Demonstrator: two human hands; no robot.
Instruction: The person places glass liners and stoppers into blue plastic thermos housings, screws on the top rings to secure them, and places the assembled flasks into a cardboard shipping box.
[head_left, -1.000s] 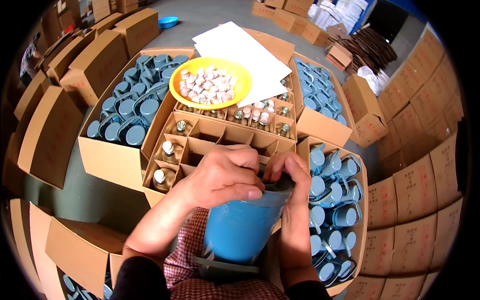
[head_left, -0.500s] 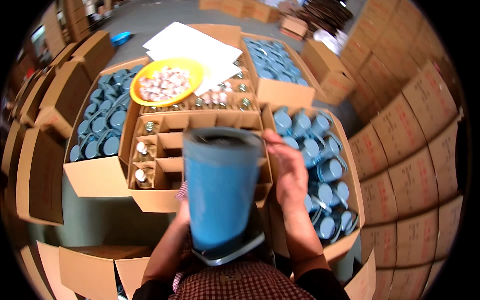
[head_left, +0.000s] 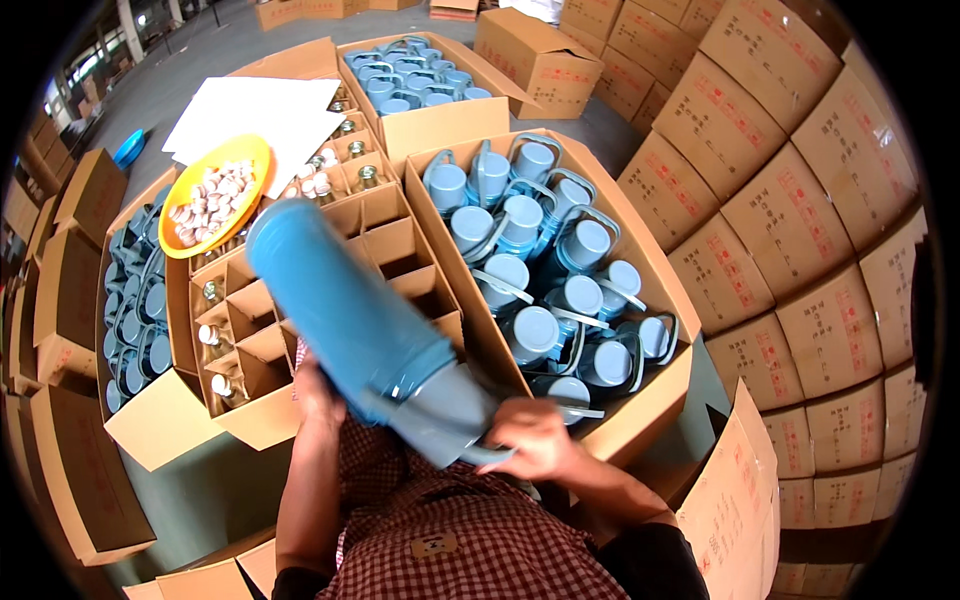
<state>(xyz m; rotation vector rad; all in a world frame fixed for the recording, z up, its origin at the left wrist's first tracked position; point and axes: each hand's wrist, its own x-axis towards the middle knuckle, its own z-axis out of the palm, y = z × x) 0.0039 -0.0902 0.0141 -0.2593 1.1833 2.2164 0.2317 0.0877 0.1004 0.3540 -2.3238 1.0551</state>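
Observation:
Across my front I hold a blue thermos casing (head_left: 350,305), tilted and smeared by motion, its grey lid end (head_left: 440,405) down toward the lower right. My left hand (head_left: 320,395) is against its left underside; the casing partly hides the fingers. My right hand (head_left: 535,440) is closed on the handle at the lid end. Beyond the casing stands a carton with cardboard dividers (head_left: 385,215), holding several clear glass bottles (head_left: 228,388), some white-topped, in its left cells. Right of it, a carton (head_left: 640,420) is filled with blue lidded thermos casings (head_left: 522,218).
A yellow bowl (head_left: 262,165) of small pinkish-white caps sits on the far cartons beside white sheets (head_left: 250,115). More blue casings fill cartons at the left (head_left: 150,440) and far back (head_left: 440,125). Stacked cartons (head_left: 800,220) wall the right side. An open flap (head_left: 735,510) rises at lower right.
The casing has swung from near upright to a slant, its lid end now toward the right. My right hand has gone from open beside it to closed on the handle. The view has shifted right.

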